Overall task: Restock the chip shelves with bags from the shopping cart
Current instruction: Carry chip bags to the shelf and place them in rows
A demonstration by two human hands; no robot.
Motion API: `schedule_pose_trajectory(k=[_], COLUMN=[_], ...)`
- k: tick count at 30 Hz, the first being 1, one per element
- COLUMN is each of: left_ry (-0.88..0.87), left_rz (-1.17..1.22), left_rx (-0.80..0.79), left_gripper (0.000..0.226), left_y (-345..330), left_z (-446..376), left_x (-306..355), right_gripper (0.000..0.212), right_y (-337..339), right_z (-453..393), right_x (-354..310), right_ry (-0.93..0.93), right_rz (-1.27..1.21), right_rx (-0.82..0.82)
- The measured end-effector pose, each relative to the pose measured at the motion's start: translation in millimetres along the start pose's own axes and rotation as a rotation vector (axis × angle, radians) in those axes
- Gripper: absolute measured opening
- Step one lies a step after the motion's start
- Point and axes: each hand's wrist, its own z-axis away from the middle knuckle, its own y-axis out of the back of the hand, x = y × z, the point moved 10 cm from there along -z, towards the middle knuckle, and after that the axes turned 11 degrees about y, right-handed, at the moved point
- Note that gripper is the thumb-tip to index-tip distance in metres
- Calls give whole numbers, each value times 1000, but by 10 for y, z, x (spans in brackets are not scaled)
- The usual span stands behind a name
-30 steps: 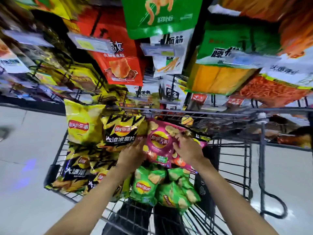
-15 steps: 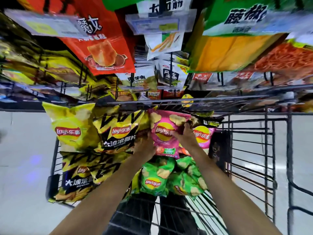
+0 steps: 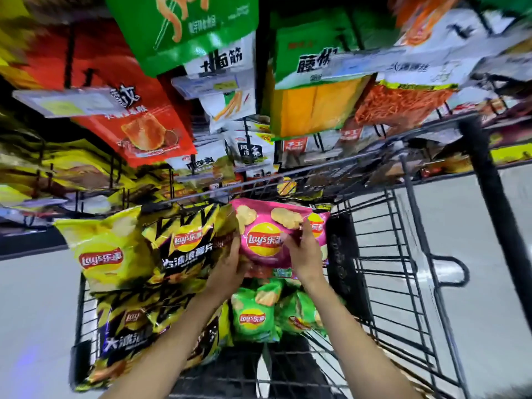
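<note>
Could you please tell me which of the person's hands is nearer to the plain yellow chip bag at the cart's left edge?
Left. The left hand grips the pink bag's left edge, nearer the yellow bag; the right hand holds its right side, farther away.

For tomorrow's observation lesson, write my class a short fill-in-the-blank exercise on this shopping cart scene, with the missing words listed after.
1. Both hands, the left hand and the right hand, hold a chip bag coloured ____.
2. The bags lie in a wire shopping ____.
3. Just below the held bag lie chip bags coloured ____.
4. The plain yellow bag lies at the cart's ____ side.

Missing words: pink; cart; green; left
</note>
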Motion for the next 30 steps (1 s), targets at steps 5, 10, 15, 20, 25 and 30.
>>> schedule_pose_trajectory(k=[5, 10, 15, 20, 25, 30], left_ry=[-78, -92, -245, -447, -669, -842], left_rz=[137, 168, 189, 273, 264, 216], left_rx=[-99, -196, -192, -127, -65, -70], left_gripper=[80, 84, 111, 107, 70, 42], left_y=[76, -88, -305, -524, -864, -1381], left_z=[204, 375, 738, 1373, 2140, 3021], left_x=[117, 404, 867, 1394, 1948, 2344], right_gripper=[59, 59, 46, 88, 68, 39], right_y=[490, 1105, 1701, 2431, 3219, 3852], right_z=[248, 572, 993, 1566, 2458, 3405], right_x=[-152, -321, -322, -143, -64, 269], right_ry=[85, 187, 242, 284, 354, 401], right_rz=[-4, -139, -234, -312, -353, -349], right_rx=[123, 262, 344, 466, 599, 738])
